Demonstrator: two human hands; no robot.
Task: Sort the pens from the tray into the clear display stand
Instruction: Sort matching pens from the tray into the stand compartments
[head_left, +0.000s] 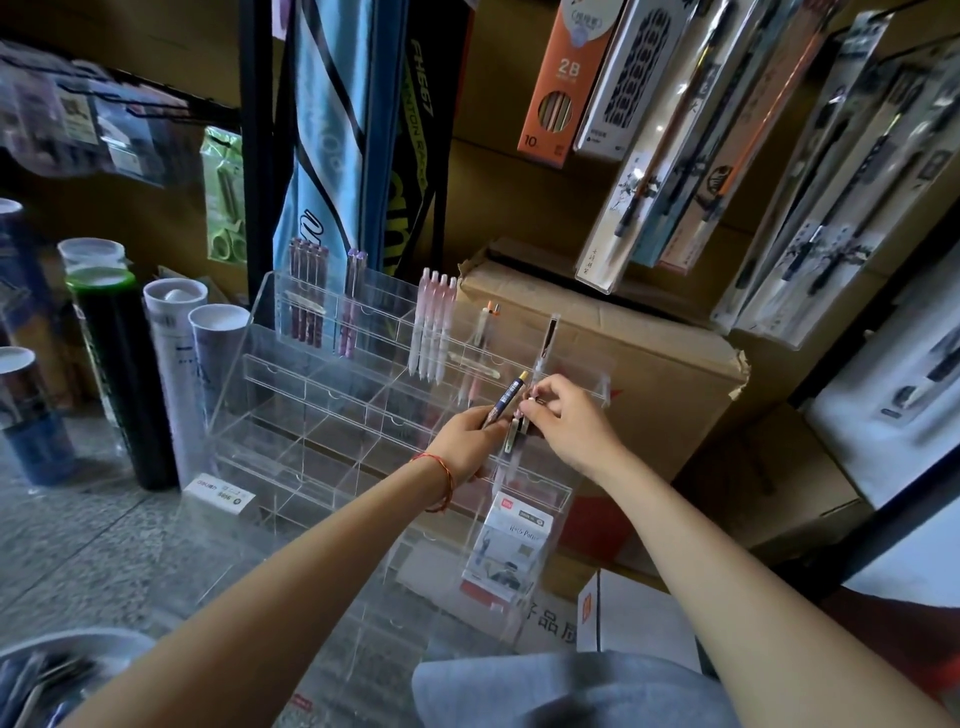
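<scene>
head view. a tiered clear stand sits at frame centre on a speckled floor. the left hand, with a red cord at the wrist, grasps a blue pen by its lower barrel. the pen tilts toward 1 o'clock, gold end up, in front of the stand's right column. the right hand, just beside the left at its 3 o'clock, has curled fingers and pinches the top of a grey pen. this pen hangs toward 7 o'clock between the two hands; whether its tip is in a slot cannot be told. upper tiers, from 9 to 3 o'clock: maroon pens, purple pens, pink pens, a white pen, a clear pen, all upright. the tray, contents blurred, lies at the frame's 7 o'clock corner. a carton stands behind the stand at 2 o'clock, and tubes stand at its 9 o'clock.
</scene>
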